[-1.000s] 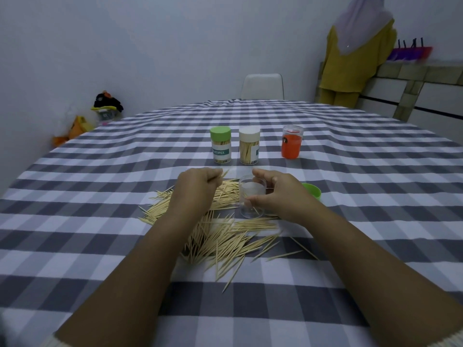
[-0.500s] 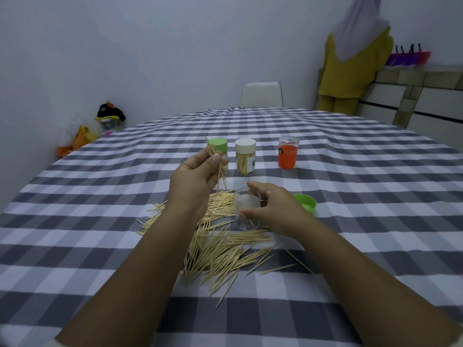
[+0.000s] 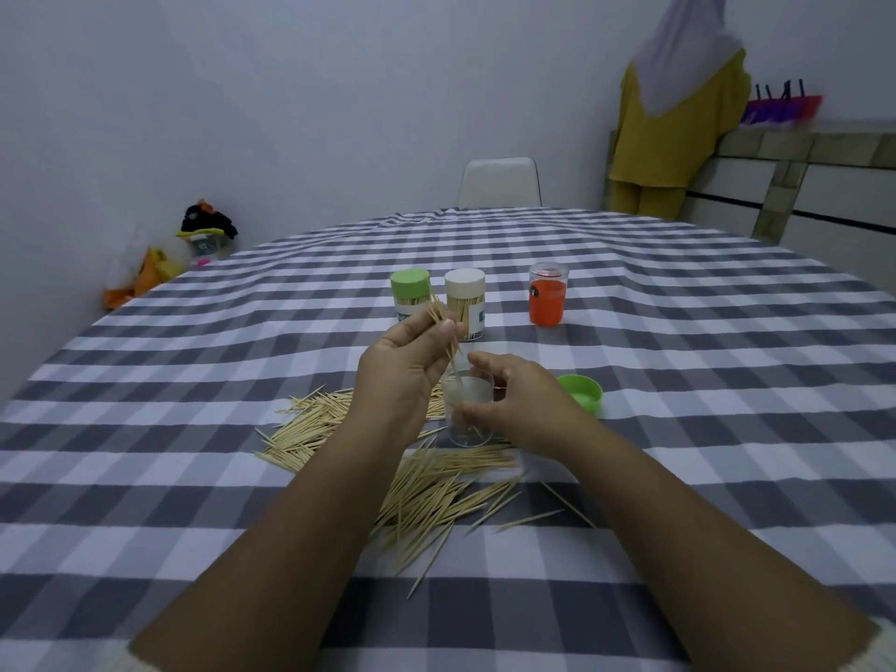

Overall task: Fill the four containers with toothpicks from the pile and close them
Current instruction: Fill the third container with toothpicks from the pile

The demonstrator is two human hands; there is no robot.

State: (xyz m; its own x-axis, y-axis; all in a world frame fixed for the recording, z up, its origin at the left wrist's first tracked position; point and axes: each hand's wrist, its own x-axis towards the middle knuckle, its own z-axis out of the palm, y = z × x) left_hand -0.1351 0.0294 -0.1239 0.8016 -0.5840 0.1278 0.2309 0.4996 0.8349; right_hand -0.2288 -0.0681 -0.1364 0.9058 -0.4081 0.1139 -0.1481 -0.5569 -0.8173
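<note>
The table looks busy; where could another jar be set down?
Bare cloth lies right of the orange container and green lid, and left of the toothpick pile. It is crowded mid-table, where the left hand and right hand work over the clear container.

Single view only, head-worn camera, wide-angle. Looked forward and down across checked surface (image 3: 145, 429) from person's own seat. Both forearms ran in from bottom edge, left hand (image 3: 402, 375) and right hand (image 3: 519, 405) met near frame centre, close to lens. Toothpick pile (image 3: 417, 477) sat just below centre, near. Far rim of surface curved with lens bend. Beyond it, white chair (image 3: 499, 181) dead ahead, wall behind, ledge (image 3: 800, 147) at far right. No second view, so nothing shared.
</note>
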